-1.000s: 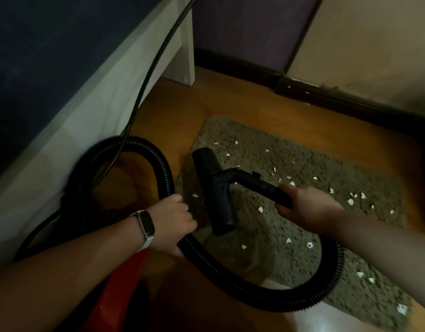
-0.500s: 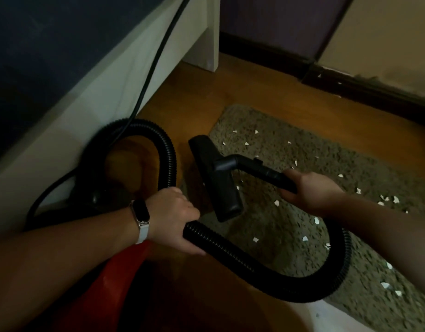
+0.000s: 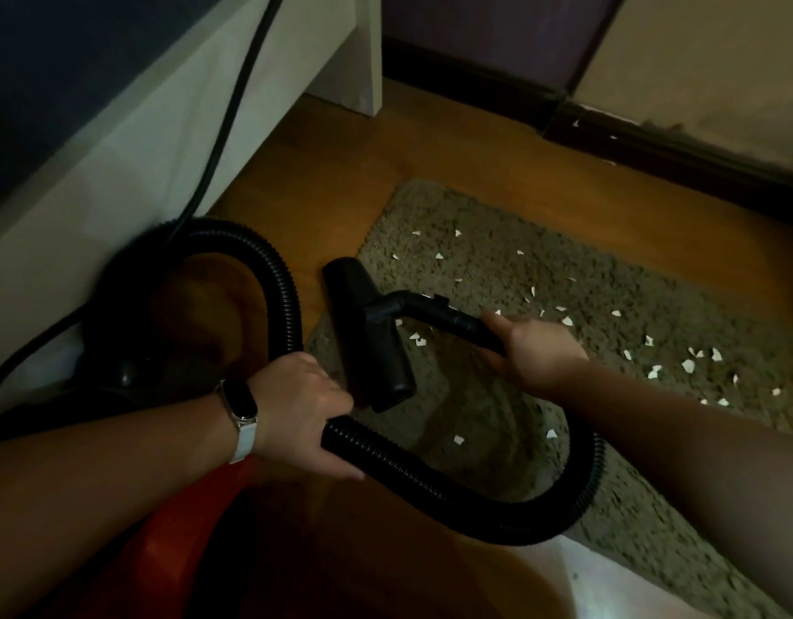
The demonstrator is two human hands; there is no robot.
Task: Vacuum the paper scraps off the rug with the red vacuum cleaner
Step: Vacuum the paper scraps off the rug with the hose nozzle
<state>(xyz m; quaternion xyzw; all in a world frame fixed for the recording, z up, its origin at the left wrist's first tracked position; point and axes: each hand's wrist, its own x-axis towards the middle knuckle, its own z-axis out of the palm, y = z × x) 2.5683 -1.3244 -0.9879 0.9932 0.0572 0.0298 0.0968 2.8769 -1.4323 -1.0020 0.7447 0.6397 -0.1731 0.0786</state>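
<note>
A shaggy olive rug [image 3: 542,270] lies on the wooden floor, dotted with several white paper scraps [image 3: 689,365]. The black floor nozzle [image 3: 368,332] rests along the rug's left edge. My right hand [image 3: 533,350] grips the black wand [image 3: 448,314] just behind the nozzle. My left hand [image 3: 305,404] grips the black ribbed hose [image 3: 430,480], which loops round under my right arm. The red vacuum body [image 3: 176,533] shows at the bottom left, mostly hidden by my left forearm.
A white bed frame [image 3: 171,140] with a dark mattress runs along the left; its leg [image 3: 363,60] stands near the rug's far corner. A black power cord [image 3: 234,109] hangs down it. A dark baseboard [image 3: 654,140] borders the far floor, with a few scraps on it.
The nozzle has slid left, from lying on the rug to its left edge, with my right hand following. My left hand kept hold of the hose. The view shifted left.
</note>
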